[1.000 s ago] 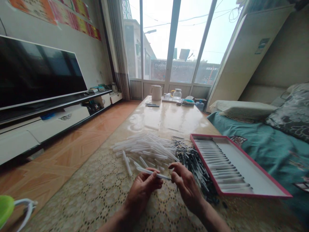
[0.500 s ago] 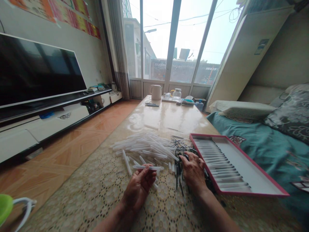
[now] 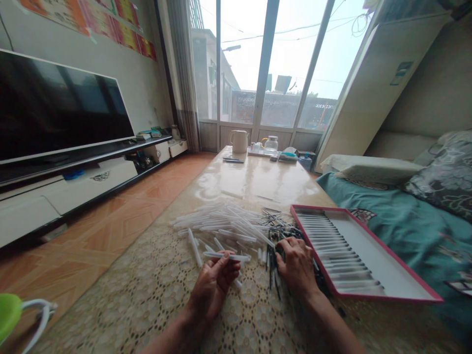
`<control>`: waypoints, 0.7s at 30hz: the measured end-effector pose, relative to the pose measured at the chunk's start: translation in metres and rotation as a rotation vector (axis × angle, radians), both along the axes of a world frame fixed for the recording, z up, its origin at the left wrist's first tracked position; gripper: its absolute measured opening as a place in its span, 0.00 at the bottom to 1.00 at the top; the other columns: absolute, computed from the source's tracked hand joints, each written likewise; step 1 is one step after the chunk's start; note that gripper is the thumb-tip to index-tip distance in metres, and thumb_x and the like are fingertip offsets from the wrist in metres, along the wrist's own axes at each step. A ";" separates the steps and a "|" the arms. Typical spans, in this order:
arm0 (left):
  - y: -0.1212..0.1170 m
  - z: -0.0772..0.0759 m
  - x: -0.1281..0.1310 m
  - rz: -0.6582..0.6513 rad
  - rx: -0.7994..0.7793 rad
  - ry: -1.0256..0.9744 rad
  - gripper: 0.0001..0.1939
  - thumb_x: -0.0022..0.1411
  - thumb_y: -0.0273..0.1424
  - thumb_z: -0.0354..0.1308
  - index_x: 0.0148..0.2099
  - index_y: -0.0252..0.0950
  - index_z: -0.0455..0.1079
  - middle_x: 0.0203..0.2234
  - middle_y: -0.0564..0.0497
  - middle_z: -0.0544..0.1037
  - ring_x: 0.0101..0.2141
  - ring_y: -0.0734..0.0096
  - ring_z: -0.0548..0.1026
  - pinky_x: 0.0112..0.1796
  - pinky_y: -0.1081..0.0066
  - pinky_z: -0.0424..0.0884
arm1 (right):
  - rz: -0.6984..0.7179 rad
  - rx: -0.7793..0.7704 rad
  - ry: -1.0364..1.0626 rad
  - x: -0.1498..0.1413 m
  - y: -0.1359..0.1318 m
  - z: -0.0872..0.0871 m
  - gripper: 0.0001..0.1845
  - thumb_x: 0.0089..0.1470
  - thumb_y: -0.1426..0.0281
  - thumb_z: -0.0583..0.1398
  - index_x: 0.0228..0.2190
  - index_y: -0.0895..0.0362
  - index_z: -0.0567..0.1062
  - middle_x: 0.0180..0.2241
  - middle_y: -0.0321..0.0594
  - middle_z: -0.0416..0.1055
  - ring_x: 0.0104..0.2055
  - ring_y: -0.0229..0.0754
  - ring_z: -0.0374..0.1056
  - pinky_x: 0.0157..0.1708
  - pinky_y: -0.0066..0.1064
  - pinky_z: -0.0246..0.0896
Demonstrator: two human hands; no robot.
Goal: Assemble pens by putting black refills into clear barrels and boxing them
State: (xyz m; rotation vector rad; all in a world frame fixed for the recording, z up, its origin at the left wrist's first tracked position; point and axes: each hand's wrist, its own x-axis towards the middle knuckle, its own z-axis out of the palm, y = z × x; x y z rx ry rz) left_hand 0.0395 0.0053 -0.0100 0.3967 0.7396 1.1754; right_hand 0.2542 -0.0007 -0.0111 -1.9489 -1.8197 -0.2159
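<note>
Between the thumb and fingers of my left hand (image 3: pixel 217 278) is a translucent white pen barrel (image 3: pixel 236 257), lying nearly level above the tablecloth. My right hand (image 3: pixel 298 263) is down on the pile of dark pen refills (image 3: pixel 273 270), with its fingers curled into it. What its fingertips pinch, if anything, is hidden. Beyond my left hand spreads a heap of white pen barrels (image 3: pixel 221 219). Right of the pile, a pink-rimmed box lid (image 3: pixel 391 250) holds a row of pens (image 3: pixel 339 255) with dark ends along its left side.
The table has a patterned, see-through cover (image 3: pixel 147 295). At its far end are a beige pitcher (image 3: pixel 239 142), a glass jug (image 3: pixel 271 144) and a tray. A sofa with a teal cover (image 3: pixel 387 206) runs along the right. A green object (image 3: pixel 9 314) stands at lower left.
My right hand has left the pen barrel and moved right onto the dark refills, where its fingers have curled in. My left hand still holds the barrel, now more level.
</note>
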 end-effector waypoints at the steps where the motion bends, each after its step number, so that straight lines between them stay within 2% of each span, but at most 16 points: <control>1: 0.000 0.001 0.000 0.001 0.000 0.004 0.02 0.56 0.23 0.59 0.35 0.30 0.71 0.23 0.48 0.79 0.24 0.73 0.77 0.26 0.77 0.74 | 0.001 0.003 -0.007 0.000 0.001 -0.001 0.03 0.50 0.72 0.59 0.30 0.54 0.73 0.36 0.41 0.70 0.43 0.47 0.61 0.41 0.36 0.49; 7: -0.001 0.002 0.002 0.013 0.006 0.035 0.03 0.54 0.23 0.61 0.34 0.30 0.71 0.24 0.48 0.79 0.24 0.73 0.77 0.26 0.76 0.74 | -0.005 0.006 -0.024 -0.002 0.003 -0.006 0.02 0.52 0.72 0.58 0.30 0.55 0.72 0.34 0.42 0.71 0.42 0.47 0.61 0.41 0.35 0.49; 12: -0.001 -0.001 0.002 0.008 0.012 0.043 0.03 0.55 0.23 0.61 0.34 0.31 0.70 0.23 0.49 0.79 0.24 0.73 0.77 0.26 0.77 0.74 | 0.011 0.012 -0.023 -0.003 0.002 -0.003 0.05 0.52 0.72 0.58 0.33 0.53 0.72 0.35 0.40 0.70 0.42 0.47 0.61 0.41 0.35 0.48; 17: 0.000 -0.003 0.001 -0.009 0.029 0.053 0.02 0.56 0.24 0.60 0.34 0.31 0.71 0.23 0.48 0.79 0.24 0.73 0.77 0.26 0.77 0.74 | 0.024 -0.016 -0.064 -0.003 0.002 0.002 0.03 0.53 0.72 0.58 0.30 0.54 0.72 0.33 0.40 0.70 0.41 0.47 0.61 0.41 0.36 0.48; 21: 0.000 -0.003 0.001 -0.005 0.034 0.051 0.02 0.56 0.24 0.60 0.34 0.31 0.71 0.23 0.49 0.79 0.24 0.73 0.77 0.26 0.76 0.74 | 0.021 -0.009 -0.109 -0.003 0.003 0.000 0.05 0.52 0.75 0.56 0.28 0.55 0.71 0.32 0.42 0.69 0.41 0.48 0.61 0.42 0.38 0.49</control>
